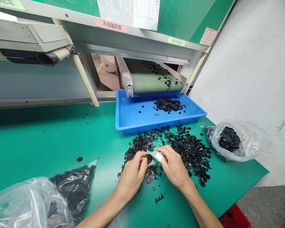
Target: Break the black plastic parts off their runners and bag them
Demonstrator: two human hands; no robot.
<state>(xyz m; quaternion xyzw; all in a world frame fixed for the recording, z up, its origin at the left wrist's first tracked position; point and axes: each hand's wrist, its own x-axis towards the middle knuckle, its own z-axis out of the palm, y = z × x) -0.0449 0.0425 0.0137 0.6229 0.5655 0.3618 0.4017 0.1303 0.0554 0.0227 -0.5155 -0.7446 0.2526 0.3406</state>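
Observation:
Between the thumb and fingers of my left hand (132,171) is a round black plastic disc (148,158) with a ringed face. My right hand (173,164) hovers just right of the disc, fingers bent and a little apart; I see nothing between them. A white wrap (158,157) covers the tip of one finger. Under and around both hands lie loose black plastic parts: a heap of small parts (192,152) to the right and more discs (135,147) to the left. A clear-looking ringed disc (150,176) lies between my wrists, with a small pronged piece (159,198) nearer me.
Behind the heap, a blue tray (137,128) holds black parts beneath the end of a green conveyor belt (156,85). Plastic bags of black parts stand at left (71,186) and right (249,142). A red bin (237,218) sits below the green table's (38,142) right edge.

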